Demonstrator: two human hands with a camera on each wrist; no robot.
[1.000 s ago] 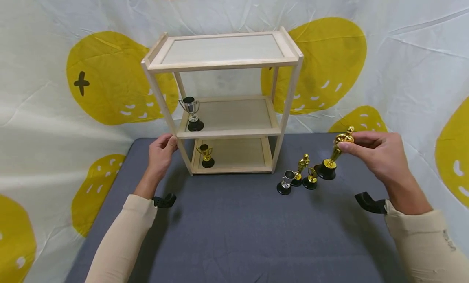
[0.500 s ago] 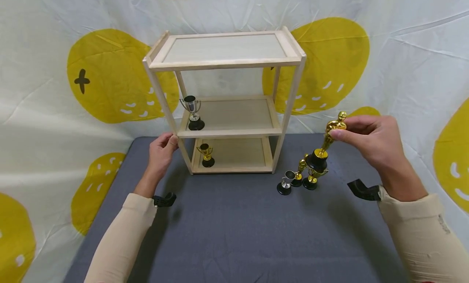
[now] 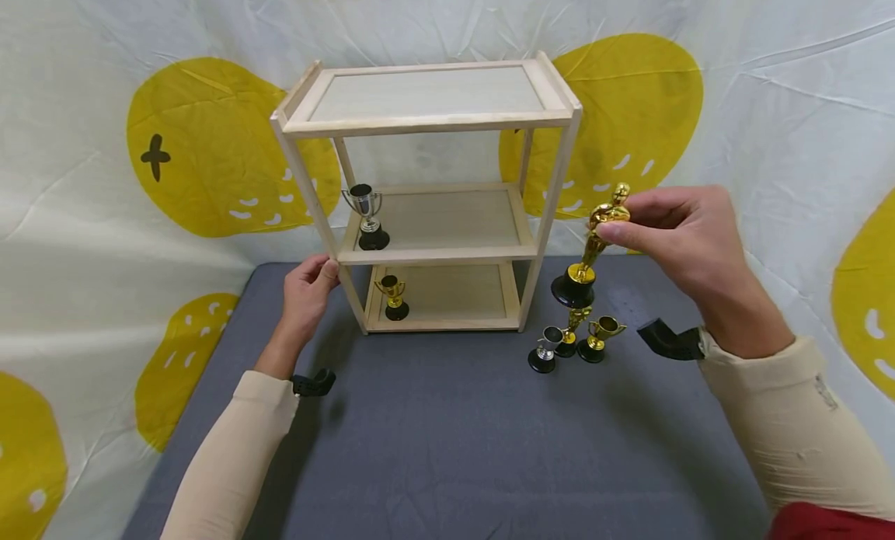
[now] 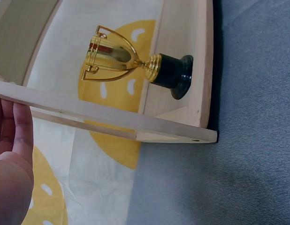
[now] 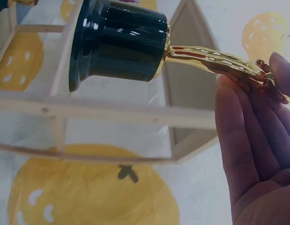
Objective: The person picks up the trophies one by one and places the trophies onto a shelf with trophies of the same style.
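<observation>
While the left hand (image 3: 308, 291) grips the wooden shelf's (image 3: 426, 124) front left post, apparently steadying it, the right hand (image 3: 681, 233) pinches a gold statuette trophy (image 3: 590, 249) by its top, hanging clear above three small trophies (image 3: 569, 342) on the table (image 3: 447, 439).

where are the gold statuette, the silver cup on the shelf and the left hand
gold figure statuette on black base (image 3: 593, 249), head view, its legs
silver cup trophy (image 3: 365, 202), head view, its bowl
left hand (image 3: 308, 295), head view, its back

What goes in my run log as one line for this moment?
right hand: pinches gold statuette aloft | left hand: holds shelf post
</observation>
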